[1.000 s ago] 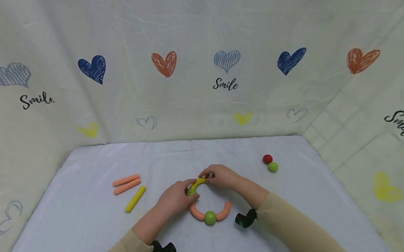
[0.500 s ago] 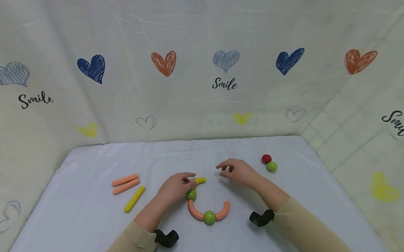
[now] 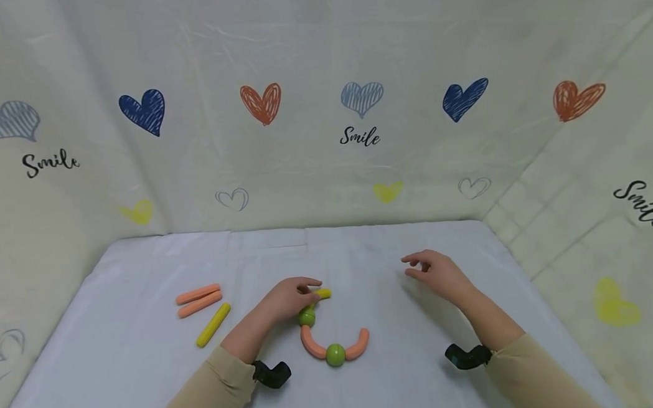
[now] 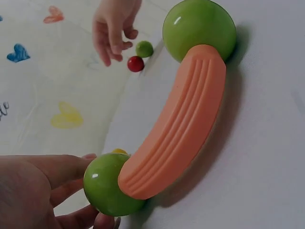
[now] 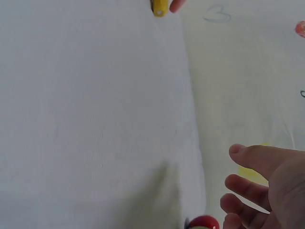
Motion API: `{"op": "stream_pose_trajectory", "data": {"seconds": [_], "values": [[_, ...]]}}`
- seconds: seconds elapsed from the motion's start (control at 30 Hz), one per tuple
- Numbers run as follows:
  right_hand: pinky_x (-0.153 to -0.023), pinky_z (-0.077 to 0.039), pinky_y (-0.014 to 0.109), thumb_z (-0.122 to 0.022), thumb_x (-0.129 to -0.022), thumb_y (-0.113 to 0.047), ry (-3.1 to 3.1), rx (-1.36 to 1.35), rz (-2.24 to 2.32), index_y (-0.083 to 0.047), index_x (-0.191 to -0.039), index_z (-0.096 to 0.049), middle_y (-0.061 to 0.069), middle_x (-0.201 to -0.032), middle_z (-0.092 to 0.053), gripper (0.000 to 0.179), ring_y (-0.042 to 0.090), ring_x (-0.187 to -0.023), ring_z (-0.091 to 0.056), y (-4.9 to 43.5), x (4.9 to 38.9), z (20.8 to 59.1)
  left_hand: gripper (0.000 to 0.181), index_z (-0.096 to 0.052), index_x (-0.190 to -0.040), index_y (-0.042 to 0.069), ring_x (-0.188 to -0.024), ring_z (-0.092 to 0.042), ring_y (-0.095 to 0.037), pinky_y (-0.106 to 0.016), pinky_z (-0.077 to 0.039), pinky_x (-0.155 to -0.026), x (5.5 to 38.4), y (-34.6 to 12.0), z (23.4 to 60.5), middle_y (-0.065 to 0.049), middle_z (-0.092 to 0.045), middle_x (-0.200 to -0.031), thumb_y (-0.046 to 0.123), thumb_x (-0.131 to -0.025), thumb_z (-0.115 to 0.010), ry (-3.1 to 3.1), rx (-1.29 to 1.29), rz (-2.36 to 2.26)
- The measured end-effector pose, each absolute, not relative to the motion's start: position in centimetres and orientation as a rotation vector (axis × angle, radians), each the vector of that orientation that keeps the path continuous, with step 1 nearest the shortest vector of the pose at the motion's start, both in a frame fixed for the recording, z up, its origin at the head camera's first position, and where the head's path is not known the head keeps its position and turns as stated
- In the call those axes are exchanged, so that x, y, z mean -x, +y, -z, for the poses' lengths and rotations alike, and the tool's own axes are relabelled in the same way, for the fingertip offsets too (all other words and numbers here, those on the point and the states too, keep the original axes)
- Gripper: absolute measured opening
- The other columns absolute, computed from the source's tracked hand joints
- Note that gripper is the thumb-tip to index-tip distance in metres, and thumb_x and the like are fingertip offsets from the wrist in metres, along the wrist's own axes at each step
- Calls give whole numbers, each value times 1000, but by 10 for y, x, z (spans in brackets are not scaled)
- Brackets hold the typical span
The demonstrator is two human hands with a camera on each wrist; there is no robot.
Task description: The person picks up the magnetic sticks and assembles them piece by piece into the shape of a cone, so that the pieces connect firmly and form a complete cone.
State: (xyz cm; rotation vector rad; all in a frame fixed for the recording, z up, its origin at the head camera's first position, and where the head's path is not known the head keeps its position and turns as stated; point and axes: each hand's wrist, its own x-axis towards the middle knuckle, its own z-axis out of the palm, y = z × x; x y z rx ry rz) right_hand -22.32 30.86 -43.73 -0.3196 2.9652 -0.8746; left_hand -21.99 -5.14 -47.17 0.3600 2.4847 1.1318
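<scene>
Since the earlier frames the right hand (image 3: 436, 276) has moved rightward, away from the yellow curved piece (image 3: 324, 293); it hovers right of centre above the surface (image 3: 388, 381), thumb and fingers loosely apart; the left hand (image 3: 287, 300), mid-frame, narrowly pinches that piece, whose free end shows just right of its thumb; a green ball (image 3: 307, 318) lies just below, touching an orange curved piece (image 3: 311, 344).

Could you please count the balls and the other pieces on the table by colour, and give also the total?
Green balls: 3
Red ball: 1
Orange pieces: 4
Yellow pieces: 2
Total: 10
</scene>
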Motion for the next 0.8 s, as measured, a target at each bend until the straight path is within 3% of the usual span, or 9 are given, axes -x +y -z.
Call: {"op": "stream_pose_trajectory", "data": {"seconds": [0.1, 0.3, 0.5, 0.8], "values": [[-75, -47, 37, -69, -94, -21, 2985, 273, 882, -8, -121, -70, 12, -116, -65, 30, 25, -95, -57, 328, 220, 437, 34, -67, -130, 22, -89, -55, -19, -35, -46, -76, 222, -52, 473, -6, -64, -113, 28, -96, -65, 2469, -362, -1130], [-66, -45, 34, -70, -94, -24, 2997, 155, 874, -6, -123, -68, 15, -114, -63, 35, 27, -94, -54, 355, 214, 435, 32, -68, -128, 23, -91, -55, -19, -37, -46, -79, 223, -51, 476, -5, -64, -113, 26, -97, -64, 2456, -360, -1122], [-67, -45, 34, -70, -94, -29, 2969, 84, 835, -4, -128, -64, 17, -117, -61, 43, 29, -96, -53, 362, 216, 438, 31, -68, -128, 25, -94, -55, -19, -40, -45, -84, 222, -51, 477, -5, -64, -116, 26, -97, -63, 2460, -367, -1115], [-86, -48, 51, -69, -92, -41, 2883, -101, 779, -1, -138, -49, 27, -128, -52, 65, 41, -112, -50, 358, 221, 448, 31, -68, -128, 25, -94, -54, -19, -39, -44, -84, 221, -52, 480, -4, -64, -115, 25, -97, -63, 2468, -370, -1139]]}}
